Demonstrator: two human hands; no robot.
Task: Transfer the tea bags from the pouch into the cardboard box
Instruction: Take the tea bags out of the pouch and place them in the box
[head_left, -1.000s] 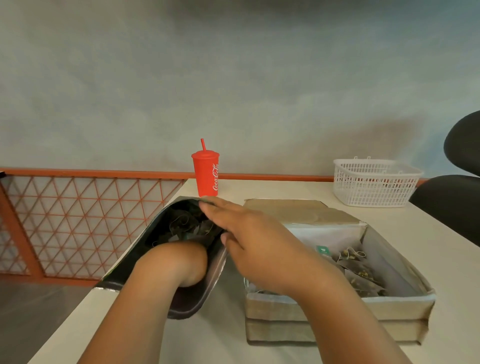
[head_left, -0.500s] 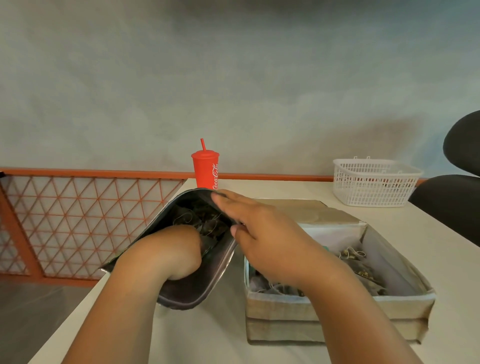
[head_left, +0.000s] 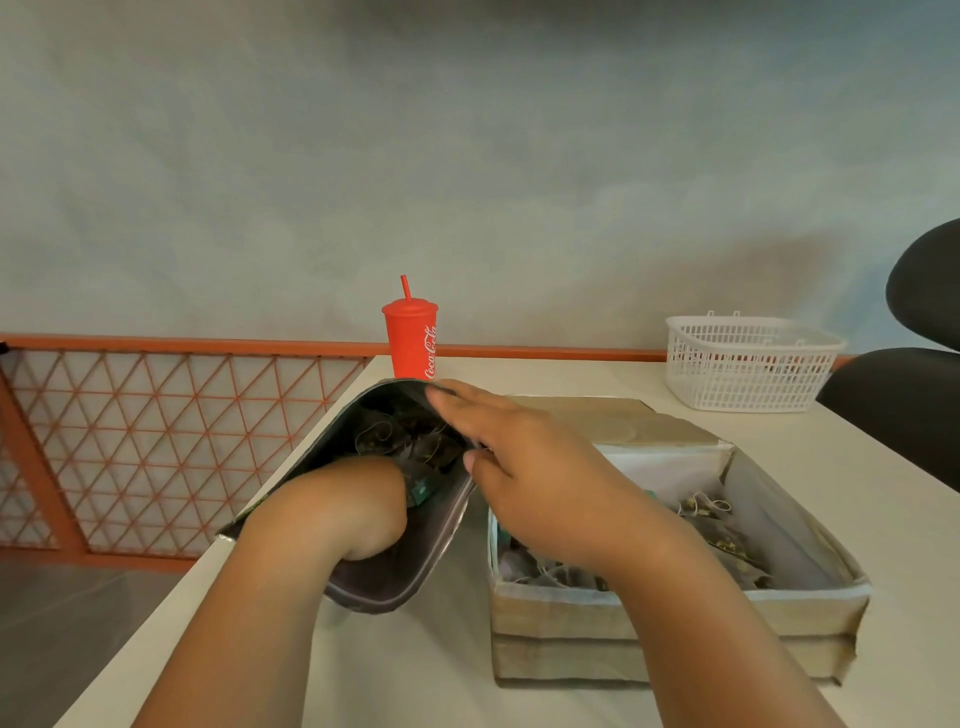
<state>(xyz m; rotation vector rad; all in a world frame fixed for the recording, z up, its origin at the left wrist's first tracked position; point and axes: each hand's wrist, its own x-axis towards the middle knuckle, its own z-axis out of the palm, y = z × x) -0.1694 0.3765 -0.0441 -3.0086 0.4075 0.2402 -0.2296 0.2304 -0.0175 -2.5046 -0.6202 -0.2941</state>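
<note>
Fingers of my left hand (head_left: 358, 514) are lying out of sight inside the dark, silver-lined pouch (head_left: 415, 577), so I cannot tell whether they are grasping anything; only the wrist and heel of the hand are showing at its mouth. Mesh tea bags with looped strings (head_left: 395, 441) are lying in a shadowed tangle deep in the pouch, hard to tell apart, and a small teal tag (head_left: 422, 488) is peeking out beside my wrist. My right forearm is covering the near left corner of the open brown cardboard box (head_left: 571, 613), which is sitting just right of the pouch with further pale tea bags (head_left: 717, 525) lying inside. Behind the pouch a red lidded plastic cup with a straw (head_left: 410, 343) is standing on the pale tabletop (head_left: 415, 675), its foot hidden by the pouch's rim. A white plastic lattice basket (head_left: 748, 364) is sitting far right, beside a black chair (head_left: 904, 405) that the frame edge is cutting off. My right hand (head_left: 530, 467) is gripping the pouch's right rim, fingers (head_left: 467, 410) laid over the edge and thumb tucked beneath.
</note>
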